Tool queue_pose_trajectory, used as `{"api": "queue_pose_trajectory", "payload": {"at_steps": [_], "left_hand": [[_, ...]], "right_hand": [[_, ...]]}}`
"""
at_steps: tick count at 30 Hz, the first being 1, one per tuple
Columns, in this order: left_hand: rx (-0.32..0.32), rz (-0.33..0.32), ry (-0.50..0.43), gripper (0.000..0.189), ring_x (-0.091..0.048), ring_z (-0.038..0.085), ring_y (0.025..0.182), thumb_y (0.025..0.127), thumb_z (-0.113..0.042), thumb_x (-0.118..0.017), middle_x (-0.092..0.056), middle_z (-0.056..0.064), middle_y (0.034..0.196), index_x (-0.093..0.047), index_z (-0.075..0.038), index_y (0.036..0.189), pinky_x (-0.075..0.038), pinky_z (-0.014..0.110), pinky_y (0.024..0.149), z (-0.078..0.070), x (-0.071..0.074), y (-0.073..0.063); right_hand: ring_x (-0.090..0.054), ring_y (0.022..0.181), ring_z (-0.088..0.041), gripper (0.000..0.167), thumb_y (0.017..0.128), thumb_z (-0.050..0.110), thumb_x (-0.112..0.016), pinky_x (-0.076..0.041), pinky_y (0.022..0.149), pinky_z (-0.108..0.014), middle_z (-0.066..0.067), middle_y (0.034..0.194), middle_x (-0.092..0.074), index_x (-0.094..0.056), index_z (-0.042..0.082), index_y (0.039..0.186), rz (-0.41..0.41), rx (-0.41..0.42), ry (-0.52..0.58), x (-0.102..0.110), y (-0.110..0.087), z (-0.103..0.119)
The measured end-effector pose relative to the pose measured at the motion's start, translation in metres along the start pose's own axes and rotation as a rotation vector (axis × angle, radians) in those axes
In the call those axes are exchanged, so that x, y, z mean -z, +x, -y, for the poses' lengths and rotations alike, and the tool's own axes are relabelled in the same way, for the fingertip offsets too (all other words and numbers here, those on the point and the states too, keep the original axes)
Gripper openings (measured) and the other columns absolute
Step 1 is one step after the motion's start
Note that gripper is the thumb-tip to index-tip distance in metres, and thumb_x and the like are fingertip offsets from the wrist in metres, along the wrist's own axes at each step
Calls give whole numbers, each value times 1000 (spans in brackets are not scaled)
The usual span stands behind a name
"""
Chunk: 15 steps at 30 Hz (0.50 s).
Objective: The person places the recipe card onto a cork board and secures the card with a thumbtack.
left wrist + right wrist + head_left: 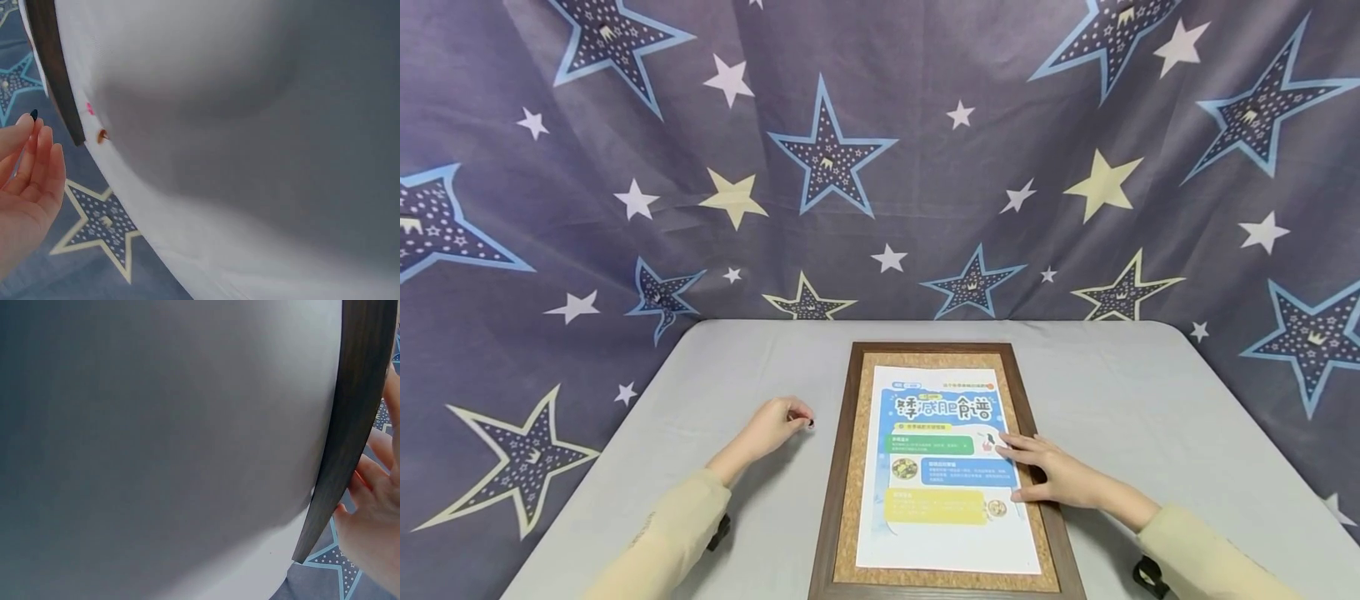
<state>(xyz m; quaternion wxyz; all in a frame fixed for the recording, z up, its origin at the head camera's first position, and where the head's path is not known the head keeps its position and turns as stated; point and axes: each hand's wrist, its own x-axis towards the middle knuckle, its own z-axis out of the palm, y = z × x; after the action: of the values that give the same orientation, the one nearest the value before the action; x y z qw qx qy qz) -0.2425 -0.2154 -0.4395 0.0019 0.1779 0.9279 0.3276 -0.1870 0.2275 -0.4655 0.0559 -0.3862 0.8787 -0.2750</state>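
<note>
In the head view my left hand (775, 423) hovers above the cloth left of the cork board (934, 359). Its thumb and fingertips pinch a small black push pin (34, 115), also visible in the left wrist view. My right hand (1063, 477) reaches over the board's right edge, fingers spread flat on the printed poster (955, 547). The poster lies on the cork, with blue, green and yellow panels and Chinese lettering. A pink pin (90, 109) and a brown push pin (102, 135) lie on the table in the left wrist view.
A dark brown wooden frame (838, 483) borders the cork board. Beneath it is a table (1150, 400) covered in pale grey cloth. Behind and at the sides hangs a dark curtain (917, 167) printed with stars.
</note>
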Motion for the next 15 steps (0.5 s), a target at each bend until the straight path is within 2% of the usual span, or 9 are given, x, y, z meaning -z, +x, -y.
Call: {"api": "queue_pose_trajectory", "payload": {"at_steps": [4,11,15], "left_hand": [[-26,-10,-36,7,-56,12,64,80,2,-59,-64,6,76,-65,1,83,-45,22,57,-8,-5,10],[-34,-13,-62,8,-56,15,66,80,2,-59,-64,8,80,-66,1,85,-45,22,56,-19,-13,23],[-35,-25,-57,10,-56,14,70,81,0,-59,-65,7,83,-67,-1,86,-46,25,62,-23,-18,32]], "right_hand": [[-28,121,-43,65,79,36,-62,-14,94,-61,-25,135,-32,-44,-4,127,8,-14,9,0,0,0],[-28,122,-43,66,79,37,-62,-14,94,-61,-25,136,-31,-43,-4,127,16,-13,12,0,0,0],[-28,122,-43,65,79,37,-62,-14,94,-61,-25,136,-32,-44,-4,127,11,-19,10,0,0,0]]}}
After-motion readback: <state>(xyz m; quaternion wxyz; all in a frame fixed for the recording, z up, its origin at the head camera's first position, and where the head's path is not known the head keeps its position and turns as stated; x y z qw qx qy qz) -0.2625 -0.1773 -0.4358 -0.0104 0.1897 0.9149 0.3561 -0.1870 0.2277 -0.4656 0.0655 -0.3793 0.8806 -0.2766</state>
